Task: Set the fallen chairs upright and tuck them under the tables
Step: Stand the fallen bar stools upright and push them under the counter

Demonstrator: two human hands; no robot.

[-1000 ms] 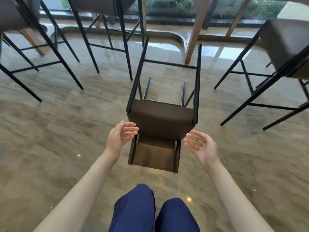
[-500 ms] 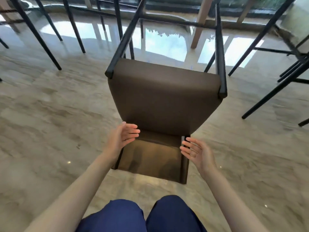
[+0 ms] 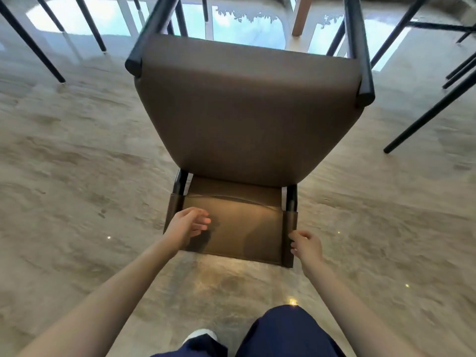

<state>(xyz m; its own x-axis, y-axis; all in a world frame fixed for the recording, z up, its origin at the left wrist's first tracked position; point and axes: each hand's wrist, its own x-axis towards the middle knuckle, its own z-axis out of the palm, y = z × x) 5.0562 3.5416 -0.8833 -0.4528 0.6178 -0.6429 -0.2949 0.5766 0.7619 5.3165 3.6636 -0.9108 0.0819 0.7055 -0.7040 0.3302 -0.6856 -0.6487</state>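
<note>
While legs point away, chair lies backrest-down.

matt brown chair, perhaps leatherette, glossy floor

You look down on a glossy beige stone floor with window reflections at the top. Your dark blue trouser legs and a white shoe tip sit at the bottom edge.
</note>
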